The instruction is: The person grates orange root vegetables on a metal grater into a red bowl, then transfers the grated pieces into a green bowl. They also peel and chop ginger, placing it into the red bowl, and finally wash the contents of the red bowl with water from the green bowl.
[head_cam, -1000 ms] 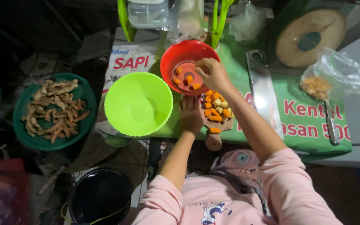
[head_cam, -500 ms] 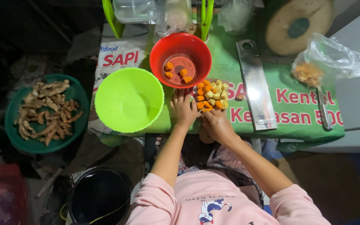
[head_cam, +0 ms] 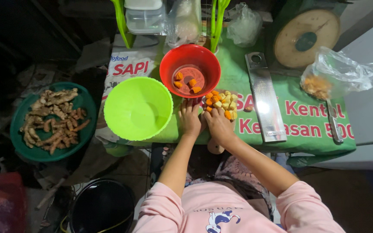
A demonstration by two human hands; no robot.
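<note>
2 flat, empty hands — left hand (head_cam: 191, 119), right hand (head_cam: 219, 125) — touch cut pieces (head_cam: 220, 103); red bowl (head_cam: 189, 71) just behind.

**One head-worn view, straight down**

We have a single camera, worn on the head, looking almost straight down over our own pink sleeves. It sits fairly high, so the green table cover (head_cam: 238, 82) fills the upper frame and the dark floor (head_cam: 109, 172) the lower left. No second view shares the scene.
</note>
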